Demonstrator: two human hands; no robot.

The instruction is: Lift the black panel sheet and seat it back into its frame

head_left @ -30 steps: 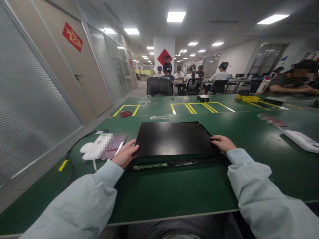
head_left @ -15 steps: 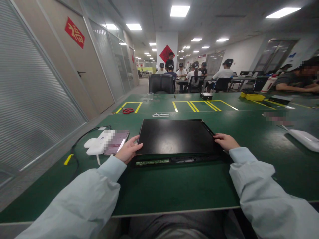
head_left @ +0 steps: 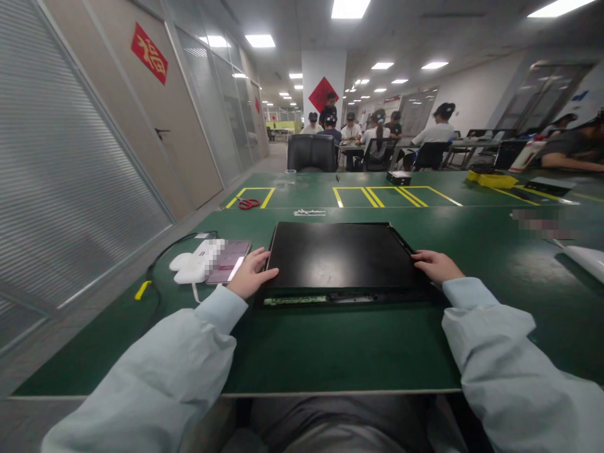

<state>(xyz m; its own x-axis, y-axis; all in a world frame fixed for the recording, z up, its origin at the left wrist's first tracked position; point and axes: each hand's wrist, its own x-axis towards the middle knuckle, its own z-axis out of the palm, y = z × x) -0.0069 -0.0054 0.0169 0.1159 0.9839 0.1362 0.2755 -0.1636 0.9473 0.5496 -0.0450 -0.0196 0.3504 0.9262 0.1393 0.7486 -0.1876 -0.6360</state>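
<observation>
One half-open left hand (head_left: 252,272) and one pinching right hand (head_left: 438,267) touch our seemingly near-seated flat black panel (head_left: 342,255). Toward the green desk's (head_left: 358,358) front edge, slim green circuitry (head_left: 295,301) lies bare.

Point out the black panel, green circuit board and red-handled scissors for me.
Black panel (head_left: 343,255): head view, middle of its top face.
Green circuit board (head_left: 295,301): head view, middle of its visible strip.
Scissors (head_left: 249,203): head view, red handles.

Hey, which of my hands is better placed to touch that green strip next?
Likely your left hand: it's at the left edge of the panel, nearer the green strip. Your right hand is at the opposite edge, farther away.
</observation>
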